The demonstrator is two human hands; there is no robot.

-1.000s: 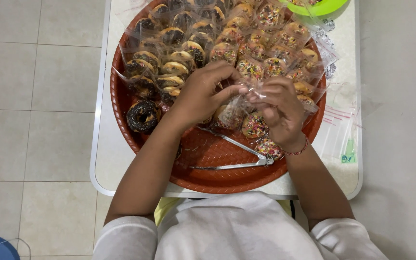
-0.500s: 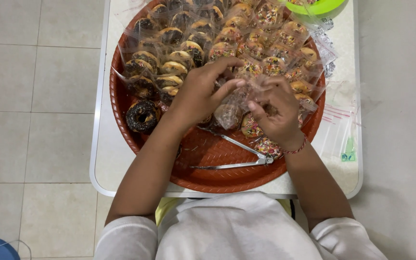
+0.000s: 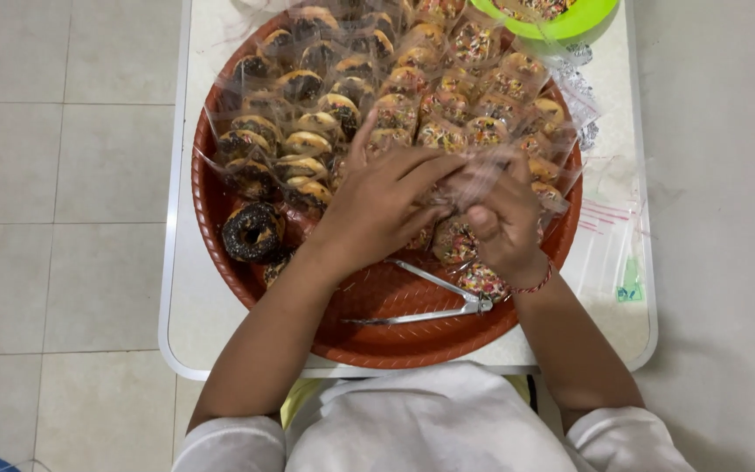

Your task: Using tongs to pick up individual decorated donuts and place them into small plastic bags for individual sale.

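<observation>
— So what has changed over the last second?

— Little in place, more in grip. The left hand [image 3: 376,208] and the right hand [image 3: 502,229] have drawn closer together at the middle of the frame, over the round red tray [image 3: 220,205]. Both are now curled tight on a clear plastic bag [image 3: 474,179] with a sprinkled donut in it; a second ago the fingers were looser and the bag showed more plainly between them.

— And where is the bag now?

— Held just above the tray, right of centre, partly hidden under the fingers. How far its mouth is closed cannot be told.

— Has anything else moved?

— No. The metal tongs [image 3: 425,301] lie as before on the bare lower part of the tray, untouched. The chocolate donut [image 3: 252,232] sits unbagged at the left, and the bagged donuts [image 3: 395,96] fill the upper half. Spare empty bags [image 3: 609,253] lie on the white worktop [image 3: 187,297] at the right, a green bowl [image 3: 570,19] at the upper right.

— Meaning?

— Judging by the grip, the bagging of this one donut is being finished.
</observation>
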